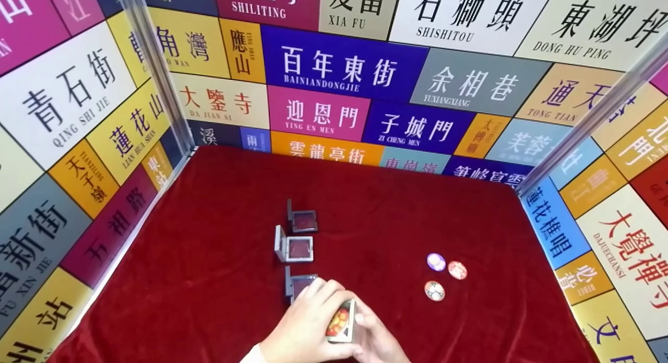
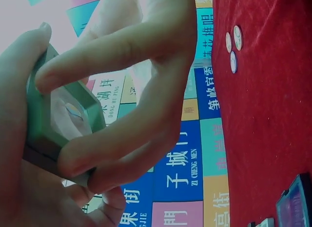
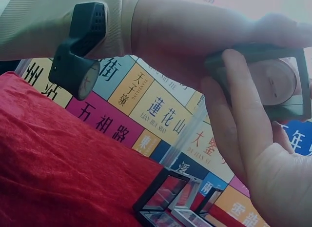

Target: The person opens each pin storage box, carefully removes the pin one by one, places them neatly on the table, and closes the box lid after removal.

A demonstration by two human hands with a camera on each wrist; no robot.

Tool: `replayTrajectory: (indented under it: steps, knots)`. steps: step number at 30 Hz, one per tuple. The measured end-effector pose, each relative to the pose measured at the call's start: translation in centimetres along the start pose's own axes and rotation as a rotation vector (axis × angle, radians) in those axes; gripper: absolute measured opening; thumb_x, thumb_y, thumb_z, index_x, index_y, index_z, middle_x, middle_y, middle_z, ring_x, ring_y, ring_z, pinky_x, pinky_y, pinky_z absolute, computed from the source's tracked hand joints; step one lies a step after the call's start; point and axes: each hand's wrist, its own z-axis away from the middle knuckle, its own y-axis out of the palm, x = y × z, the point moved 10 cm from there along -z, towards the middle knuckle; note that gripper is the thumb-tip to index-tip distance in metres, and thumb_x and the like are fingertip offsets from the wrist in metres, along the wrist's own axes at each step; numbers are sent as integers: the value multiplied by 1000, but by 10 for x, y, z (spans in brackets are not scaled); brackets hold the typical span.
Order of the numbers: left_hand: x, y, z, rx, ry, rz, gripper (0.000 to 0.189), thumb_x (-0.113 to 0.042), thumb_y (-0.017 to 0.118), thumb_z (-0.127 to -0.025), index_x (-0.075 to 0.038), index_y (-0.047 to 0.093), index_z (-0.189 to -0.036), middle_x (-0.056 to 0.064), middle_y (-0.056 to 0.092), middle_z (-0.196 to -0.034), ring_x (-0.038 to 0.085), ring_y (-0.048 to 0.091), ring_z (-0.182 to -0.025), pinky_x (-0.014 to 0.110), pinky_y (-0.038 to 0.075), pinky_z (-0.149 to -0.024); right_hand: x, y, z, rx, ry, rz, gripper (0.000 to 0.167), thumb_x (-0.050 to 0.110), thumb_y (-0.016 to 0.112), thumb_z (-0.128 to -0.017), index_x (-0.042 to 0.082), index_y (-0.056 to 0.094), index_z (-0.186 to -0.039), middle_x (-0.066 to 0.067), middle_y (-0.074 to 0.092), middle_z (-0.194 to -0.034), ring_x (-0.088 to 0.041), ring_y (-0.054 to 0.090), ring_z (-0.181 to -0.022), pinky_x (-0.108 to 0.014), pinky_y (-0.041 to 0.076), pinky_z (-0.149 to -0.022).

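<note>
Both hands hold a small grey-edged display case [image 1: 351, 321] with clear windows, low in the middle of the head view. A round red-and-yellow badge [image 1: 338, 321] shows inside it. My left hand [image 1: 308, 321] grips the case from the left and above, fingers curled over it. From the other side my right hand [image 1: 378, 331] grips it, and in the left wrist view its fingertips press on the green-looking frame [image 2: 90, 110]. In the right wrist view the badge's pale round back [image 3: 273, 80] shows through the window.
Three hinged cases stand open in a column: a dark far case [image 1: 303, 221], a light grey middle case [image 1: 300, 249] and a dark near case [image 1: 303, 283] partly behind my left hand. Three badges [image 1: 436, 262] lie to the right on red cloth [image 1: 209, 290]. Sign-covered walls [image 1: 344, 65] surround it.
</note>
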Motion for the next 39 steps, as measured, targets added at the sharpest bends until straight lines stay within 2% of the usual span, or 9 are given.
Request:
replayTrajectory:
  steps: [1, 4, 6, 10, 18, 22, 27, 35, 39]
  knots:
    - [-1, 0, 0, -3, 6, -4, 72, -67, 90, -78, -20, 69, -127, -11, 58, -118, 11, 50, -102, 29, 47, -81, 0, 0, 1, -4, 3, -4, 52, 15, 42, -110, 14, 46, -162, -11, 61, -147, -18, 64, -123, -20, 56, -80]
    - [-5, -2, -1, -2, 21, -2, 73, -67, 91, -76, -20, 70, -128, -13, 61, -119, 10, 51, -103, 29, 48, -83, -1, 0, 4, -8, 11, -26, 51, 15, 42, -110, 15, 47, -161, -11, 61, -147, -20, 63, -125, -27, 57, -94]
    - [-8, -4, -1, -10, 43, -8, 74, -66, 92, -75, -22, 70, -130, -14, 63, -120, 10, 52, -103, 30, 49, -84, 0, 2, 5, 6, 9, -36, 51, 15, 43, -110, 16, 48, -161, -9, 58, -150, -22, 59, -133, -34, 51, -108]
    - [-14, -9, -2, -44, 87, -23, 77, -66, 92, -74, -21, 70, -133, -14, 64, -122, 10, 55, -105, 32, 51, -86, 2, 4, 5, 24, -1, -41, 49, 15, 46, -109, 18, 49, -158, -7, 56, -152, -22, 57, -136, -37, 47, -113]
    - [-4, -16, -1, -146, 23, -27, 79, -69, 92, -73, -17, 72, -128, -10, 62, -122, 12, 53, -105, 36, 51, -86, -1, 9, 0, 7, 11, -64, 48, 20, 41, -116, 25, 45, -164, -9, 54, -155, -21, 58, -134, -35, 51, -109]
    - [0, -17, 0, -154, -3, -25, 79, -69, 90, -76, -14, 71, -129, -7, 59, -123, 13, 52, -106, 37, 51, -87, -6, 12, -1, 19, 15, -64, 47, 23, 41, -118, 32, 47, -164, -6, 56, -155, -20, 60, -131, -35, 53, -105]
    - [2, -19, 0, -169, -30, -16, 76, -69, 88, -79, -15, 70, -129, -6, 58, -122, 13, 50, -106, 35, 50, -86, -9, 13, -3, 27, -20, -88, 46, 26, 40, -119, 31, 48, -164, -7, 57, -154, -20, 59, -134, -38, 52, -107]
    - [13, -32, 4, -311, -131, 245, 58, -61, 68, -101, -19, 63, -140, -6, 55, -126, 14, 49, -112, 30, 48, -88, -4, 17, -6, 65, -116, -244, 46, 15, 39, -117, 9, 46, -162, -14, 57, -153, -25, 58, -137, -45, 45, -117]
    - [18, -36, 8, -337, -158, 390, 56, -49, 75, -101, -21, 59, -146, -4, 56, -132, 21, 51, -118, 35, 47, -96, -2, 16, -7, 52, -112, -236, 47, 16, 37, -117, 7, 44, -163, -17, 54, -157, -28, 57, -139, -50, 44, -117]
